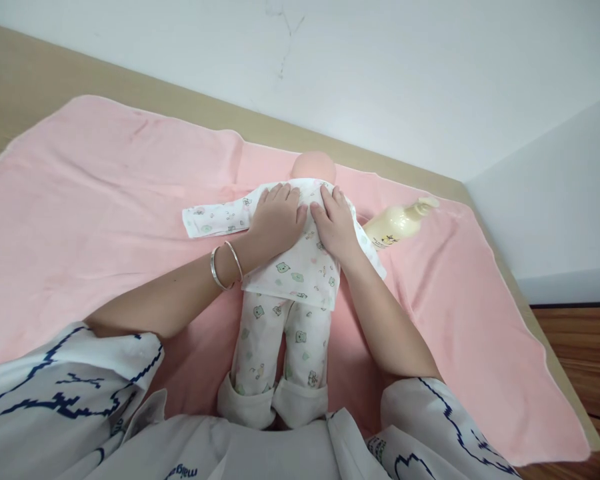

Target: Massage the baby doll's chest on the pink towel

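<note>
A baby doll (314, 167) lies stretched out on a pink blanket, wearing a white printed top (295, 273) and matching trousers (260, 347) with turned-up cuffs. Only the bald top of its head shows past the collar. My left hand (279, 217) rests flat on the left side of the top, near the shoulder, fingers extended. On the right side, my right hand (336, 225) also lies on the cloth with its fingers spread. Neither hand grips anything. The doll's left-hand sleeve extends sideways over the blanket; the other sleeve is partly hidden by my right forearm.
A cream-coloured pump bottle (397, 223) lies on its side right of the doll. The pink blanket (105, 200) covers most of a beige table (30, 73). A white wall (380, 80) stands behind it, and wooden flooring (580, 353) shows at the right.
</note>
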Demonstrator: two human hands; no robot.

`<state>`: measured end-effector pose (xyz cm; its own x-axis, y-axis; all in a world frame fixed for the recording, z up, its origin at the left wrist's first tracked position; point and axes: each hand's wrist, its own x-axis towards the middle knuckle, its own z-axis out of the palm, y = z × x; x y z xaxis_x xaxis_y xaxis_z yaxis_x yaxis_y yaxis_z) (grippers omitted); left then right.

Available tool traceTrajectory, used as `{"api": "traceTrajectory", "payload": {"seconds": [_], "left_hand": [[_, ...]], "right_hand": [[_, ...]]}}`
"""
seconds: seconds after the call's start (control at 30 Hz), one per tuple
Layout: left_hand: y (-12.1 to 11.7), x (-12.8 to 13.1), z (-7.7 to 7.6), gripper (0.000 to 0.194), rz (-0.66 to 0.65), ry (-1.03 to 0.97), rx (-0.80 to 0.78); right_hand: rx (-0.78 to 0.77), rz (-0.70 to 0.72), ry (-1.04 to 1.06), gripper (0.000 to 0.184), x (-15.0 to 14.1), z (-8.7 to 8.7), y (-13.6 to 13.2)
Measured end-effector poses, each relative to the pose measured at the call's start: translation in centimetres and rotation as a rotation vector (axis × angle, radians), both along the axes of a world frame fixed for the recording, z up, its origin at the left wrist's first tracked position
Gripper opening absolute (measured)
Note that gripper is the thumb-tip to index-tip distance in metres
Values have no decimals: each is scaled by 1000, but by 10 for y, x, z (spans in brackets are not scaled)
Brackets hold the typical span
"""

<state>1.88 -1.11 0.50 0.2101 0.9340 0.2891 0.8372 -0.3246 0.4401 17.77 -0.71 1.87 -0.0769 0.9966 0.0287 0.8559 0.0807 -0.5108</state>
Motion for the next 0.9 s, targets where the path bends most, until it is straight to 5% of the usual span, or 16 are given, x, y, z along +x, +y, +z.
{"api": "traceTrajectory", "payload": {"seconds": [0.23, 0.5, 0.7, 0.9], "left_hand": [[-21, 8, 12, 52, -27, 96, 16], [10, -13, 11, 54, -229, 205, -2], [-11, 1, 17, 59, -31, 133, -129], [-29, 10, 23, 62, -55, 168, -180]], "right_hand": [[-18, 93, -214, 74, -2, 14, -9], [-23, 115, -379, 71, -33, 30, -52], [-65, 89, -219, 73, -16, 17, -19], [-55, 100, -244, 73, -4, 17, -5]]}}
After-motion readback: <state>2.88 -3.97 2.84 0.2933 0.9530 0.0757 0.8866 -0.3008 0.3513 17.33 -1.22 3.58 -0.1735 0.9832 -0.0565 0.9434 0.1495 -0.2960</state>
